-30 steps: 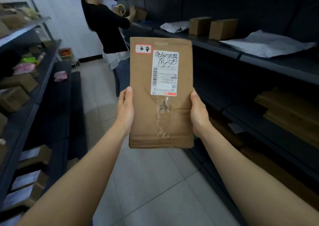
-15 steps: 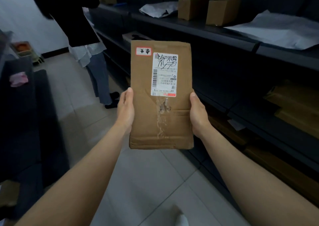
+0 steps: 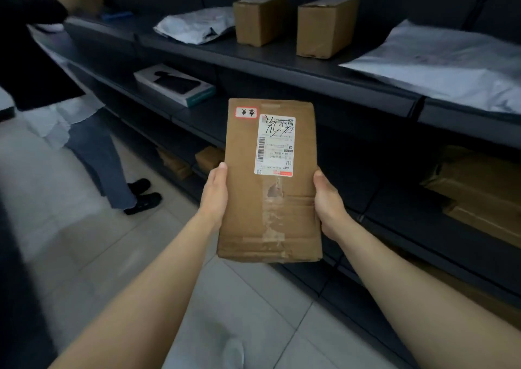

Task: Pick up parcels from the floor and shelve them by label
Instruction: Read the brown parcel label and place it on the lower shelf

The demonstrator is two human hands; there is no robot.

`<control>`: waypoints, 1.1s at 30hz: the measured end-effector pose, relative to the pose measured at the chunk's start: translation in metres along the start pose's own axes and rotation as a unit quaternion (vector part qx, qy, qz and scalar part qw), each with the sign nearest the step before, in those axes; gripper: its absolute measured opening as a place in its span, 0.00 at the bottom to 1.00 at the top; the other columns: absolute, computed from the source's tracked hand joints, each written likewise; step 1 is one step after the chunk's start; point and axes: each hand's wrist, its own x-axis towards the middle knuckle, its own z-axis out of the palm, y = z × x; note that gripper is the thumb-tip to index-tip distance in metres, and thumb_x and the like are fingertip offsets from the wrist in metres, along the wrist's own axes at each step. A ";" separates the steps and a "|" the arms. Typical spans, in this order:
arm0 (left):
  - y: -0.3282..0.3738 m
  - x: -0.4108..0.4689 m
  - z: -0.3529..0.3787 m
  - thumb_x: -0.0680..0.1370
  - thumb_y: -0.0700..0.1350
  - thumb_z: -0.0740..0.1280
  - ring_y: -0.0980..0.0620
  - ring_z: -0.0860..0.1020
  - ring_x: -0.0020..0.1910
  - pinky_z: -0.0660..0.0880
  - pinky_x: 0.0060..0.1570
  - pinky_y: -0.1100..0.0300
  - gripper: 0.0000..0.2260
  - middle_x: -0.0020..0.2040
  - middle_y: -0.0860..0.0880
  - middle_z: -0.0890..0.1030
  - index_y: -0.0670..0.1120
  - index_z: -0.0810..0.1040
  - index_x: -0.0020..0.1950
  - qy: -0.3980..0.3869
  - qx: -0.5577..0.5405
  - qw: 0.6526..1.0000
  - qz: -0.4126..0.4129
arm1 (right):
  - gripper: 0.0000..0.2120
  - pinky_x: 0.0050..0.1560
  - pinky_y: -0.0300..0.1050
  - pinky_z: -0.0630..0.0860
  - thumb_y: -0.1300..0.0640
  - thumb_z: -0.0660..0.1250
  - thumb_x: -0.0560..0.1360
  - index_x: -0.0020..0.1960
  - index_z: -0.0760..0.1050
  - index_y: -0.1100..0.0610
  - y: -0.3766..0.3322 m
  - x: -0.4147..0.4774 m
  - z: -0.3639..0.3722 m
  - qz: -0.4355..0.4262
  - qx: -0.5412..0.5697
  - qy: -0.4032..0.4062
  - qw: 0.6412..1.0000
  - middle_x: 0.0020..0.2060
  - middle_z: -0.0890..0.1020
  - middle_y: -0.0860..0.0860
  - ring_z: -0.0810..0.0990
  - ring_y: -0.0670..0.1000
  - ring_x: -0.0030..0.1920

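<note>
we see a second person at 10 o'clock, cut off at the frame edge: black top (image 3: pixel 28 52), white hem below it, blue jeans (image 3: pixel 95 154) at 9 o'clock. their black shoes (image 3: pixel 143 196) stand on the floor (image 3: pixel 84 255), pale grey tiles running from 9 through 6 o'clock. at 11 o'clock a flat white retail box (image 3: pixel 174 85) with a dark picture on its lid and a teal side lies on a shelf (image 3: pixel 197 120). a small blue item (image 3: pixel 117 16), blurred, sits further up at 11. a pale blur (image 3: pixel 234 351) at 6 o'clock, can't tell what.
</note>
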 end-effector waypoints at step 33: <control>0.089 0.330 0.139 0.81 0.63 0.55 0.43 0.73 0.66 0.71 0.64 0.51 0.28 0.72 0.43 0.71 0.52 0.61 0.77 -0.307 0.207 0.927 -0.068 | 0.26 0.68 0.58 0.71 0.41 0.59 0.79 0.75 0.64 0.48 -0.031 0.255 0.020 0.092 0.084 0.270 0.955 0.64 0.76 0.51 0.75 0.55 0.63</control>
